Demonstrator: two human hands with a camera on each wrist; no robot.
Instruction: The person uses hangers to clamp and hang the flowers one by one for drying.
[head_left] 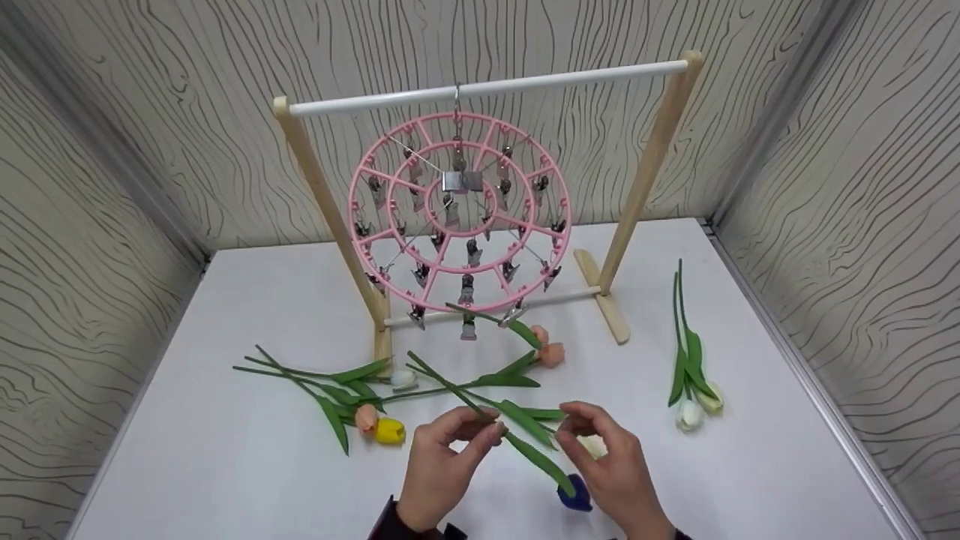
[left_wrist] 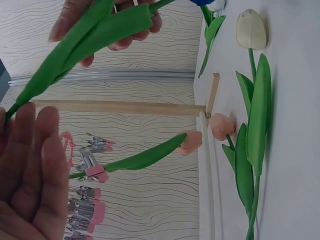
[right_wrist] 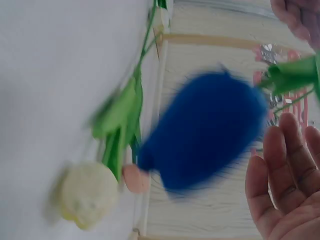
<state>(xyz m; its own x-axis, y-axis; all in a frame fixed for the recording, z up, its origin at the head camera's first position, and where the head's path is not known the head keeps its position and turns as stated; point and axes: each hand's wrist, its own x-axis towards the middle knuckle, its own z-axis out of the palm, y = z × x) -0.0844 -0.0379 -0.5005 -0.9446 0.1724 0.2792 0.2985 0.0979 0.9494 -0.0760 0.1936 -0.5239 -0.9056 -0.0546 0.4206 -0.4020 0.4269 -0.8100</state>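
My left hand (head_left: 450, 457) pinches the green stem of a blue artificial tulip (head_left: 574, 493) between thumb and fingers. The stem slants up left past the hand, and the flower points down right. In the left wrist view its long leaf (left_wrist: 75, 50) spans both hands. My right hand (head_left: 611, 465) is beside the leaf, its fingers loosely bent in the head view and relaxed in the right wrist view, with nothing gripped. In the right wrist view the blue flower (right_wrist: 210, 130) is blurred and close. Below lies a cream tulip (right_wrist: 90, 195), partly hidden by my right hand in the head view.
A pink round rack (head_left: 461, 214) with several metal clips hangs from a white rod (head_left: 487, 88) on a wooden stand. A peach tulip (left_wrist: 190, 142) hangs in one clip. Tulips lie left, including a yellow one (head_left: 389, 431); two white ones (head_left: 690, 415) lie right.
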